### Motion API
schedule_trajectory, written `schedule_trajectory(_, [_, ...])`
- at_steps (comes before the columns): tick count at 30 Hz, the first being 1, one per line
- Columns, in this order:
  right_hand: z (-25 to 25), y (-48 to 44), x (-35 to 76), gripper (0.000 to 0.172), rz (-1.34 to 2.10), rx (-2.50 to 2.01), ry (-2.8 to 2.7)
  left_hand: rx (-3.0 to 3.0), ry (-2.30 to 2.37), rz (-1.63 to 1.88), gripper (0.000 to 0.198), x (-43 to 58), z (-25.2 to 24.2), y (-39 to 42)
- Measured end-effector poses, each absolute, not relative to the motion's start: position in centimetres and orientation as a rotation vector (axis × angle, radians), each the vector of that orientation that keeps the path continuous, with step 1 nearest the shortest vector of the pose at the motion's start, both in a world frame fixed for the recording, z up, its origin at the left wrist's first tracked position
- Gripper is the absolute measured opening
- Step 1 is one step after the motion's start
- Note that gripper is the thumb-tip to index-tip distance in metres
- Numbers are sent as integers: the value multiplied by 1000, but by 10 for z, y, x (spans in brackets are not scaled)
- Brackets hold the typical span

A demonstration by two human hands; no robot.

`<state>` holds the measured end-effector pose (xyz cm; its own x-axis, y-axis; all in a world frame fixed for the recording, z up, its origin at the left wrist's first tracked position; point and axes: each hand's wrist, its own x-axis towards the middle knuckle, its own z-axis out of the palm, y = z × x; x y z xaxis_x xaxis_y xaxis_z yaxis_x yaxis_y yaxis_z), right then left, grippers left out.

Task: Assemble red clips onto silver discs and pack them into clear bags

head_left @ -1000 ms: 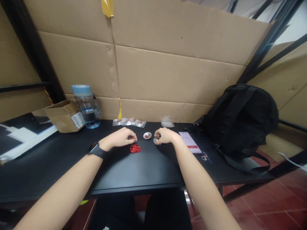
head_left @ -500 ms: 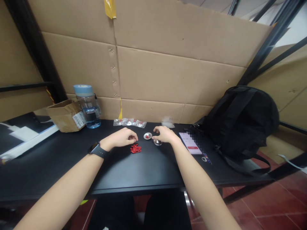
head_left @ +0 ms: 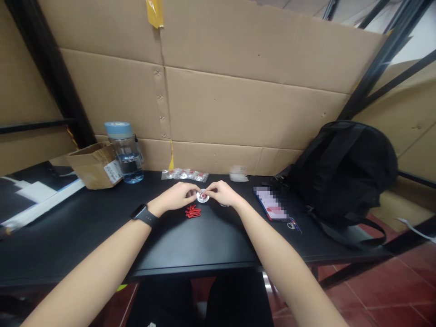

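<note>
A small round silvery disc with a red centre [head_left: 203, 196] is between my two hands, just above or on the black table. My left hand [head_left: 177, 196], with a dark watch on its wrist, is closed with its fingertips at the disc's left edge. From the right, my right hand [head_left: 223, 193] pinches at the disc's edge near its red centre. Just below my left hand lies a small pile of red pieces [head_left: 193, 211]; their exact kind is too small to make out. A second shiny round piece [head_left: 224, 205] is mostly hidden under my right hand.
Behind the hands lie clear packets with silvery-red pieces [head_left: 185, 175] and a clear plastic bag [head_left: 239, 174]. Leftward stand a water bottle [head_left: 127, 156], a cardboard box [head_left: 93, 168] and a power strip [head_left: 51, 202]. A phone [head_left: 272, 204], keyring [head_left: 290, 225] and black backpack [head_left: 347, 177] are right.
Both hands have come together at the silvery disc, which has shifted slightly left and now has fingers on both sides. My right hand has moved left from the second round piece.
</note>
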<state>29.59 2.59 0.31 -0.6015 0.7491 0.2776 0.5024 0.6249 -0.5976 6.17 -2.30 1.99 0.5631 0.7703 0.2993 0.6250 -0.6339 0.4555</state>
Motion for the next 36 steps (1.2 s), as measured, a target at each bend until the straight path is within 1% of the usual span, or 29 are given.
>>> schedule_trajectory(5, [3,20,290,20,799,-900,-2333,2437,1216,719,21,68,12,-21])
schedule_trajectory(8, [4,17,287,24,764,-908,-2344,2374,1204,769,19,69,9,-20])
schedule_trajectory(12, [7,14,284,37,687,-910,-2341,2344,1197,786,19,69,11,-21])
schedule_trajectory(14, [8,13,284,41,655,-906,-2313,2342,1224,814,20,68,12,-21])
schedule_trajectory(18, [9,12,284,32,611,-899,-2268,2310,1171,916,19,69,12,-21])
schedule_trajectory(21, [10,10,283,27,605,-917,-2303,2315,1104,912,19,70,9,-21])
schedule_trajectory(24, [9,9,282,24,599,-922,-2316,2320,1070,904,19,71,5,-20])
schedule_trajectory(26, [8,10,282,25,620,-882,-2303,2277,1055,941,21,71,2,-18])
schedule_trajectory(28, [7,10,282,32,636,-824,-2270,2203,1036,1008,25,70,-1,-15])
schedule_trajectory(32, [7,10,283,61,637,-754,-2210,2043,947,1143,32,69,-3,-10])
schedule_trajectory(33, [8,9,283,65,664,-743,-2201,2011,924,1161,34,69,-3,-10])
schedule_trajectory(34, [8,9,283,66,704,-734,-2190,1988,906,1170,36,69,-2,-10])
schedule_trajectory(36, [9,7,282,61,788,-724,-2158,1972,880,1168,38,70,1,-13])
